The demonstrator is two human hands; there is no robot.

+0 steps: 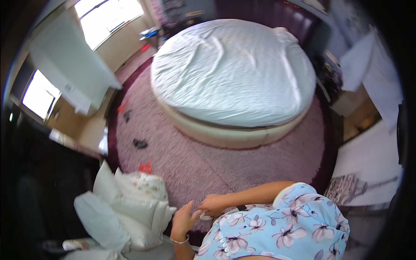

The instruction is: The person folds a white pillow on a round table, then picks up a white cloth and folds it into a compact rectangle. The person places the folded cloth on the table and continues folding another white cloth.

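Note:
My left hand (183,221), with a bracelet at its wrist, is raised in front of my body. Its fingers and thumb are apart, and I see nothing held in it. Close beside it, almost touching, my right hand (211,204) reaches across from the right with fingers curled inward. A small pale bit shows under those fingers, too blurred to name. Just left of my hands stands a heap of white pillows (141,212), one of them patterned (145,184). Ahead is a round bed (229,139) with a wrinkled white fitted sheet (234,73) over its mattress.
A round pink shaggy rug (186,162) with a dark border surrounds the bed. Red scraps (145,167) and dark items (140,144) lie on its left side. A white board with a tower picture (368,169) is at right. Two bright windows (108,19) are at left.

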